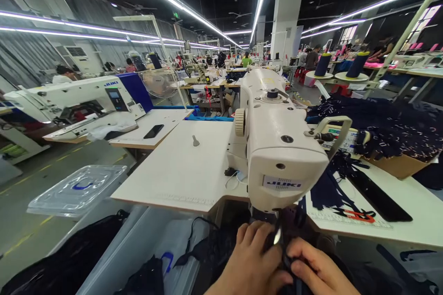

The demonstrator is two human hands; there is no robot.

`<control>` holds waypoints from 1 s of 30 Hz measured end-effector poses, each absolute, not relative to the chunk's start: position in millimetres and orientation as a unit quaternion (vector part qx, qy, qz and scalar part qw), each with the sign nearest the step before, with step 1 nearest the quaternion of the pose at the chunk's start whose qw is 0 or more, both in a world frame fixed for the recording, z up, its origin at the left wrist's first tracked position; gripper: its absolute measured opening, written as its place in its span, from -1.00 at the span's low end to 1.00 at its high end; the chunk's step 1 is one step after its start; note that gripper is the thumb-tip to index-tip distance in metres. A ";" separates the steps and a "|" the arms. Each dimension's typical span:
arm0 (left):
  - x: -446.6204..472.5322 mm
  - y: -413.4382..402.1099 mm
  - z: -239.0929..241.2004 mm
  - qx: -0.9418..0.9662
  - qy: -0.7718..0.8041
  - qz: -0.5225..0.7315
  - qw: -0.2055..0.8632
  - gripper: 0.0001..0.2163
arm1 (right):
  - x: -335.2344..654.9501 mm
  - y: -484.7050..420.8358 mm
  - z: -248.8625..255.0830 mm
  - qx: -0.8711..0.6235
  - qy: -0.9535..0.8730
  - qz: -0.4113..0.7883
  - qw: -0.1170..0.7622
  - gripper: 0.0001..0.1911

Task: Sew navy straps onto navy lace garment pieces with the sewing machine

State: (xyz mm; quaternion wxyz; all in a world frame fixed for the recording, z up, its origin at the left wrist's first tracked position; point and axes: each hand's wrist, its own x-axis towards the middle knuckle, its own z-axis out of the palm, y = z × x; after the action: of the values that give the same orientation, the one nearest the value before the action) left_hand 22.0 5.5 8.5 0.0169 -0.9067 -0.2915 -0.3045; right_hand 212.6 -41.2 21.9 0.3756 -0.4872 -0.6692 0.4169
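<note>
A white JUKI sewing machine (pixel 284 161) stands right in front of me, with its needle area low at the front. Just below its head, my left hand (pixel 251 256) has its fingers curled over a dark garment (pixel 221 244), close to the shiny metal presser foot area (pixel 277 235). To the right of the needle, my right hand (pixel 316 265) pinches a narrow dark part of the garment between thumb and fingers. My hands and the machine head hide much of the cloth, and its exact shape is too dark to make out.
A white worktable (pixel 173 166) bears a small metal piece (pixel 195 141) and a phone (pixel 153 131). On the right lie orange-handled scissors (pixel 360 215), dark strips (pixel 325 191) and a long black object (pixel 380 193). A plastic bin (pixel 138 235) holds dark garments at lower left.
</note>
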 end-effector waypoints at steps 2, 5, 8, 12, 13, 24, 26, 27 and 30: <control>13.6 2.1 16.9 -0.909 -0.253 -0.290 -0.159 -0.53 | 210.7 -43.6 32.5 -0.439 -0.730 0.340 0.399 -0.82; 2.5 -4.3 37.2 -0.832 -0.283 -0.174 -0.443 -0.54 | 202.1 -33.5 36.7 -0.417 -0.795 0.107 0.427 -0.81; -2.6 -6.8 49.3 -0.733 -0.373 -0.141 -0.551 -0.60 | 190.6 -14.4 28.0 -0.417 -0.805 -0.146 0.396 -0.71; -3.9 -1.6 38.5 -0.756 -0.498 -0.164 -0.393 -0.66 | 183.3 1.5 16.2 -0.440 -0.803 -0.232 0.328 -0.68; -4.0 0.3 34.4 -0.781 -0.514 -0.192 -0.298 -0.71 | 183.8 2.2 14.0 -0.454 -0.798 -0.229 0.322 -0.72; 5.0 -1.0 24.5 -0.910 -0.334 -0.231 0.081 -0.69 | 200.4 -8.6 -12.8 -0.544 -0.718 0.149 0.409 -0.77; 8.6 -2.3 21.0 -0.906 -0.347 -0.227 0.085 -0.69 | 200.6 -5.8 -13.2 -0.580 -0.654 0.220 0.433 -0.80; 10.6 -2.7 19.5 -0.903 -0.354 -0.227 0.089 -0.70 | 200.4 -3.9 -12.4 -0.602 -0.623 0.242 0.438 -0.79; 17.3 -3.4 16.5 -0.889 -0.381 -0.229 0.105 -0.70 | 199.4 2.4 -8.2 -0.638 -0.577 0.273 0.430 -0.78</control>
State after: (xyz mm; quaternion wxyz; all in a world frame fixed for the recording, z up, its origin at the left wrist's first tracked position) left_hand 17.3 -3.4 16.5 0.1050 -0.8895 -0.3813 -0.2290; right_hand 199.4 2.4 -8.2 0.4304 -0.6379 -0.5771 0.2734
